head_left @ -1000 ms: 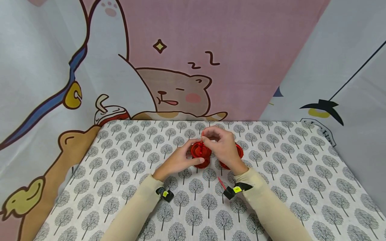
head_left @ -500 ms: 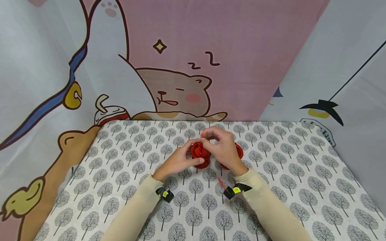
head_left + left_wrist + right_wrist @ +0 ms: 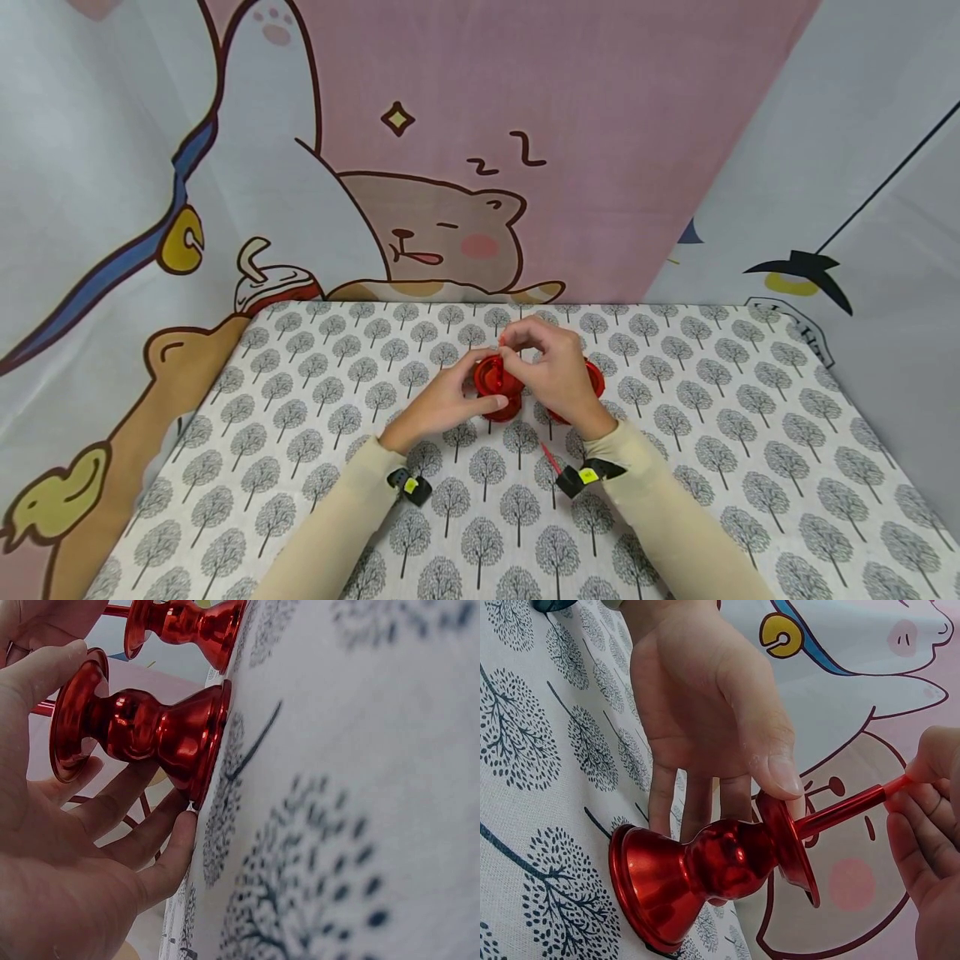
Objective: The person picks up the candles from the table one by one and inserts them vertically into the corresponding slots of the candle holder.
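Observation:
A shiny red candle holder (image 3: 727,859) with a wide flared base stands upright on the table. My left hand (image 3: 446,400) holds it, with the thumb on the rim of its dish and the fingers curled behind. From the dish rises a narrow red metallic tube (image 3: 840,814). At the tube's top end, my right hand (image 3: 555,371) pinches a lighter red thin stick (image 3: 897,784) between thumb and fingers. How far the stick goes into the tube is hidden. A second red candle holder (image 3: 595,379) stands just right, partly behind my right hand.
The tabletop is covered by a white cloth (image 3: 450,500) printed with grey trees. Another thin red stick (image 3: 551,457) shows beside the right wrist camera (image 3: 572,481). Behind the table hangs a cartoon-printed curtain (image 3: 600,150).
My right hand's fingertips and the stick have shifted very slightly left. The left hand keeps its hold on the candle holder, and the second holder has not moved.

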